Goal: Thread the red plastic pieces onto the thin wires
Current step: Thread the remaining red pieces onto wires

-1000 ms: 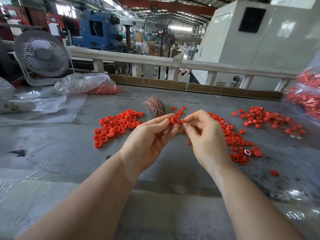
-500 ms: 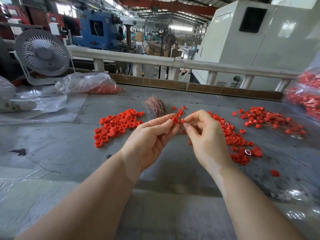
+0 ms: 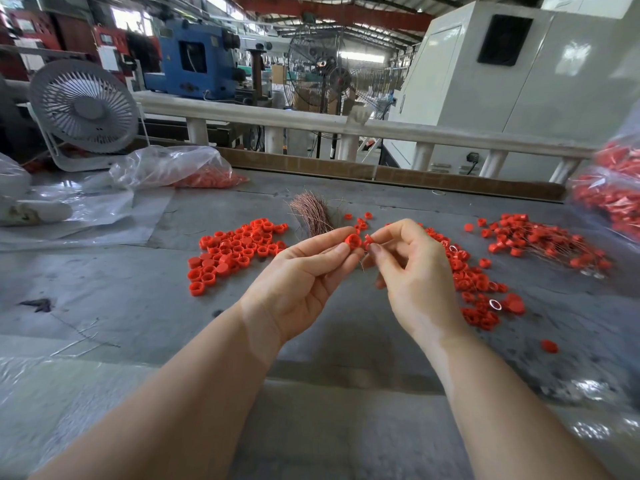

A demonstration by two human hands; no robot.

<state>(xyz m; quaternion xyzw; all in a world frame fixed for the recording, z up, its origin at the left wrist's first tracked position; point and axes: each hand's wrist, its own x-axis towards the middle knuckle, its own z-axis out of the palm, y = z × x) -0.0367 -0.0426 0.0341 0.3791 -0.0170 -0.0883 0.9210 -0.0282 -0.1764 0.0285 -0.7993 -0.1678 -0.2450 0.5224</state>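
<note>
The left hand (image 3: 298, 282) was raised above the grey desk (image 3: 121, 299), palm turned up, its thumb and forefinger pinching a red ring-shaped cap (image 3: 353, 242) at the fingertips, the other fingers loosely curled beneath. The right hand (image 3: 415, 275) met it from the other side, back toward the camera, thumb and forefinger closed on a smaller red piece (image 3: 368, 239) that sat just beside the cap, the two parts almost touching. A thin wire (image 3: 362, 266) showed as a short dark line hanging below the meeting fingertips; which hand held it could not be told.

Just beyond the left hand's fingertips lay a bundle of copper-coloured wires (image 3: 313, 216), fanned on the desk. To the left of the left hand spread a pile of loose red caps (image 3: 235, 251). Behind and to the right of the right hand ran a second scatter of red pieces (image 3: 478, 282), with a few small metal rings (image 3: 495, 304) among them. Farther right of that hand lay a heap of red pieces already on wires (image 3: 547, 242), the fine strands trailing out of it. A single red cap (image 3: 549, 346) sat apart, near the right wrist.

Far left of the hands, a clear plastic bag (image 3: 173, 166) with red parts lay on the desk next to a white fan (image 3: 83, 105). At the far right edge another bag of red parts (image 3: 613, 192) showed, blurred.
</note>
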